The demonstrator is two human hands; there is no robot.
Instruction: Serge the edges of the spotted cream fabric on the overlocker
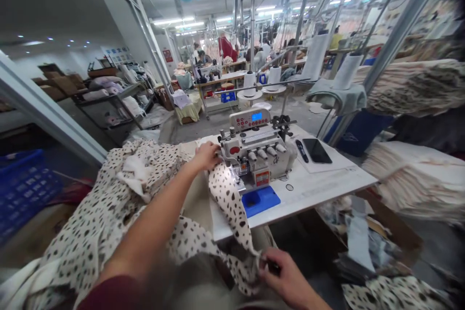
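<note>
My left hand (208, 156) is at the left end of an overlock sewing machine (257, 155), fingers curled at the far end of a cream fabric strip with dark spots (228, 193). Its fingertips are partly hidden by the machine head. From the lit needle area the fabric runs down over the table's front edge. Below that edge my right hand (279, 273) pinches the fabric's lower end between thumb and fingers. Something small and dark shows within this hand, too unclear to name.
More spotted fabric (105, 208) is heaped on the left. A phone (317, 150) and a dark pen-like tool (301, 151) lie right of the machine on the white table (327, 179). A scrap box (395, 232), stacked fabric (417, 179) and a blue crate (25, 184) stand around.
</note>
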